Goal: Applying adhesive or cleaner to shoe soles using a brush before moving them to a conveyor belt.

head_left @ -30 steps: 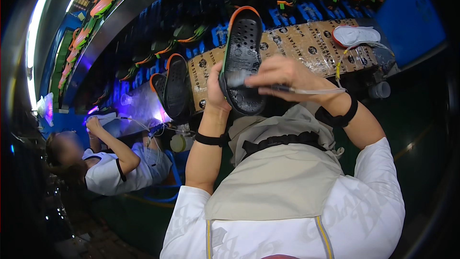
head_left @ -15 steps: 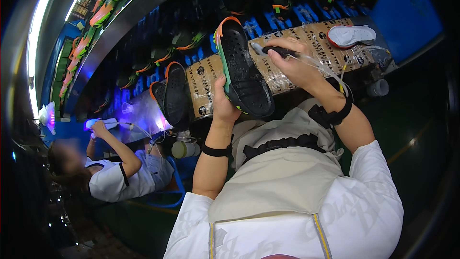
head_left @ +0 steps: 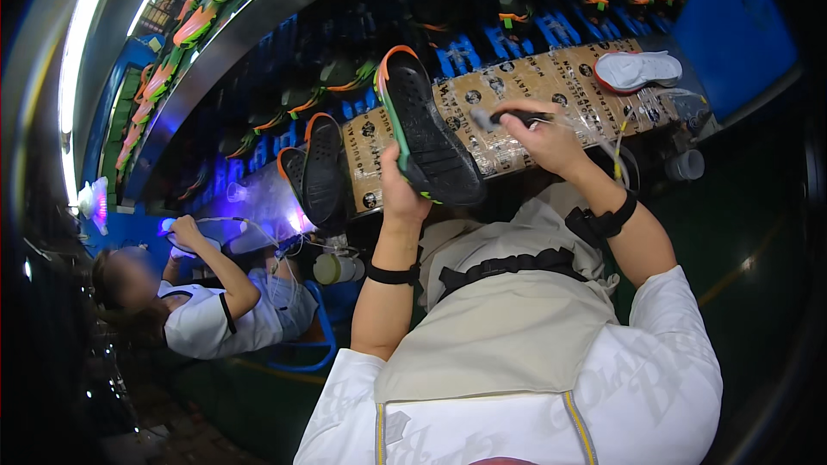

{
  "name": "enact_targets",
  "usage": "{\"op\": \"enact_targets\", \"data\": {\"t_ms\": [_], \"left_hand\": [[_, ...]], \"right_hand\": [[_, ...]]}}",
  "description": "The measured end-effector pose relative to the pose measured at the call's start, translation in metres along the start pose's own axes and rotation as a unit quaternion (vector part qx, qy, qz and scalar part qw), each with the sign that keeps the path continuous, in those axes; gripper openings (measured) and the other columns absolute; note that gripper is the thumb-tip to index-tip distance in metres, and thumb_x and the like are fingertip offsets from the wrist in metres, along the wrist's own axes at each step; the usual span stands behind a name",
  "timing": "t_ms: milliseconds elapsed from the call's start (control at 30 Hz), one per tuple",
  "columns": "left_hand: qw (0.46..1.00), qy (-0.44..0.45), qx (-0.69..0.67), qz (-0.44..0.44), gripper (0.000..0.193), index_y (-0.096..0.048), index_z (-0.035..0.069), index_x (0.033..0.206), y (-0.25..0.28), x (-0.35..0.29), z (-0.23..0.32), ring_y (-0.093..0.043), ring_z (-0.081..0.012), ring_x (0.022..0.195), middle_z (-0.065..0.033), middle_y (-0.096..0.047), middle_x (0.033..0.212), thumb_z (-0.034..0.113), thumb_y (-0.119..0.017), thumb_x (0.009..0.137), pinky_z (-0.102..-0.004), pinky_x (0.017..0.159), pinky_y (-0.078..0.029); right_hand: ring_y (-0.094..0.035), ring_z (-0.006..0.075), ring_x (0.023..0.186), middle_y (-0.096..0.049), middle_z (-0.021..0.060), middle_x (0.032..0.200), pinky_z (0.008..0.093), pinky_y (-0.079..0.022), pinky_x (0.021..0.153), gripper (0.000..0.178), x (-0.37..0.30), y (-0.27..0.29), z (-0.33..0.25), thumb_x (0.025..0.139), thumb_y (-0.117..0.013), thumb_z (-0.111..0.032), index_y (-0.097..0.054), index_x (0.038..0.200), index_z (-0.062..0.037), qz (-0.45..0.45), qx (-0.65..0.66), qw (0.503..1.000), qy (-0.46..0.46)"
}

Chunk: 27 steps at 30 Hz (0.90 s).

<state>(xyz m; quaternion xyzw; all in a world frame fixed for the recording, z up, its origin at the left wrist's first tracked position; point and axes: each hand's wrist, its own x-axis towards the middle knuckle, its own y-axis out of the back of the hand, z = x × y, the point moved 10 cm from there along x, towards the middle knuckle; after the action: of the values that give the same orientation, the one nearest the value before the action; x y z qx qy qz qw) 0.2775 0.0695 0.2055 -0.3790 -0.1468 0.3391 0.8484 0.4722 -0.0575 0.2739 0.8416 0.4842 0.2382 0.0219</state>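
My left hand [head_left: 403, 191] is closed round the heel end of a shoe sole [head_left: 433, 139], thumb along its side. The sole stands tilted, toe end up, its black inner face toward me, with an orange and green sidewall. In my right hand [head_left: 551, 142] is a brush [head_left: 522, 115] with a black handle and a pale tip, a clear tube trailing from it. The brush tip is apart from the sole, to its right, above a cardboard-covered bench [head_left: 551, 77].
Two more soles [head_left: 324, 176] lean at the bench's left end. A white shoe upper with a red edge [head_left: 636, 71] lies at the right. At left, a co-worker [head_left: 215, 310] handles a shoe part under violet light. Dark racks and a row of orange-green soles [head_left: 194, 26] stand beyond.
My right hand with the brush has drawn back a little from the sole, toward me. The sole has shifted slightly left in my left hand. The co-worker's hands have moved slightly.
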Motion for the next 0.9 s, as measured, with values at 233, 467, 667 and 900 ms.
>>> {"op": "enact_targets", "data": {"t_ms": [233, 467, 667, 900], "left_hand": [[0.989, 0.008, -0.147, 0.034, 0.086, -0.043, 0.003, 0.158, 0.018, -0.013, -0.010, -0.053, -0.0459, 0.138, -0.0282, -0.054, 0.149, 0.066, -0.020, 0.105, -0.0599, 0.112, -0.047], [0.958, 0.029, -0.284, 0.016, 0.085, -0.043, 0.004, 0.158, 0.035, -0.058, -0.023, -0.052, -0.0436, 0.139, -0.0293, -0.051, 0.150, 0.067, -0.028, 0.103, -0.0608, 0.108, -0.050], [0.979, 0.112, -0.107, -0.132, 0.086, -0.034, -0.003, 0.161, -0.033, -0.048, 0.000, -0.059, -0.0510, 0.130, -0.0363, -0.050, 0.148, 0.059, -0.040, 0.101, -0.0600, 0.090, -0.063], [0.947, -0.074, 0.069, -0.306, 0.093, -0.042, -0.009, 0.153, -0.228, 0.051, 0.167, -0.065, -0.0454, 0.120, -0.0319, -0.059, 0.137, 0.070, -0.031, 0.105, -0.0474, 0.094, -0.060]], "right_hand": [[-0.074, 0.0229, 0.095, -0.078, 0.0148, 0.105, 0.0341, -0.056, 0.085, 0.026, -0.005, 0.033, 0.078, 0.097, -0.070, -0.015, -0.076, 0.118, -0.0018, 0.084, -0.027, 0.995, 0.036], [-0.072, 0.0367, 0.097, -0.074, 0.0190, 0.104, 0.0402, -0.055, 0.086, 0.023, -0.018, 0.030, 0.099, 0.096, -0.069, -0.014, -0.074, 0.114, -0.0019, 0.101, -0.092, 0.988, 0.074], [-0.071, 0.0374, 0.095, -0.074, 0.0195, 0.103, 0.0419, -0.055, 0.086, 0.022, -0.020, 0.028, 0.101, 0.095, -0.070, -0.012, -0.074, 0.113, -0.0003, 0.100, -0.107, 0.984, 0.106], [-0.071, 0.0373, 0.095, -0.075, 0.0187, 0.102, 0.0428, -0.055, 0.085, 0.023, -0.019, 0.023, 0.101, 0.094, -0.072, -0.014, -0.075, 0.113, -0.0009, 0.085, -0.104, 0.987, 0.086]]}}
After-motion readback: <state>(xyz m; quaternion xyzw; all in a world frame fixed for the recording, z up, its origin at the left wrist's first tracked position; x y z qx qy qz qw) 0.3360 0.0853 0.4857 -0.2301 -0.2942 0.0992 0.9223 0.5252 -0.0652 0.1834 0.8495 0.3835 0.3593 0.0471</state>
